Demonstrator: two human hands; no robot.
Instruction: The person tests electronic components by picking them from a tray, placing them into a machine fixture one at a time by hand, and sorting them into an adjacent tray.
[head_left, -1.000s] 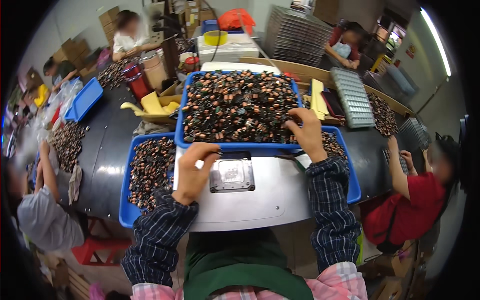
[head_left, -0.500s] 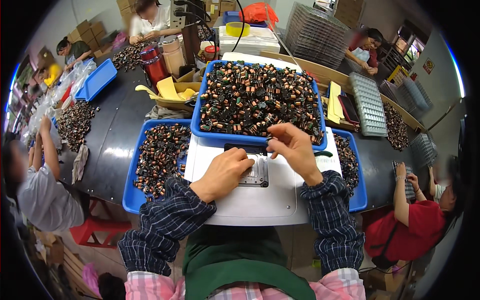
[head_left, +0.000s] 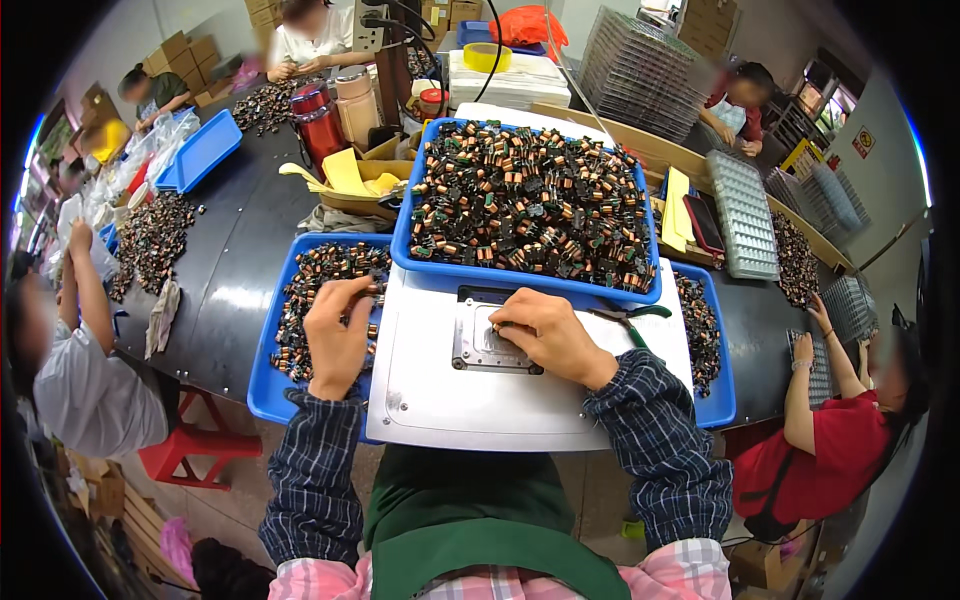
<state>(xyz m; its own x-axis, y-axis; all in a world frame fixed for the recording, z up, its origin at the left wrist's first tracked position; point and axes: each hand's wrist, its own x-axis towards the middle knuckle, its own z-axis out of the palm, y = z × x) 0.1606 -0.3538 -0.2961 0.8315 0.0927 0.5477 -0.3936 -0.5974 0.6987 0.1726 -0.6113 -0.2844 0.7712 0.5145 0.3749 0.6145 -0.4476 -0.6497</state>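
Observation:
My left hand [head_left: 338, 335] is over the left blue tray [head_left: 262, 385], thumb and fingers pinched around a small copper-wound coil part [head_left: 376, 289]. In the middle, my right hand [head_left: 555, 340] reaches over a metal fixture [head_left: 470, 345] set in the white machine top [head_left: 450, 410]. Its fingertips are pinched together at the fixture on a small coil part, mostly hidden by the fingers. Beyond both hands, a large blue tray [head_left: 535, 283] is heaped with coil parts [head_left: 530, 200], copper-coloured with black or green bases.
Green-handled pliers [head_left: 640, 325] lie right of the fixture. Another blue tray of parts [head_left: 715, 405] stands at the right. Behind are a red flask [head_left: 318, 130], a cardboard box with yellow sheets [head_left: 345, 175] and a clear compartment tray [head_left: 743, 215]. Several co-workers sit around the dark table [head_left: 235, 260].
My left hand has moved left from the fixture to above the left tray. My right hand has come down from the big tray's edge to the fixture. The pliers are now more visible.

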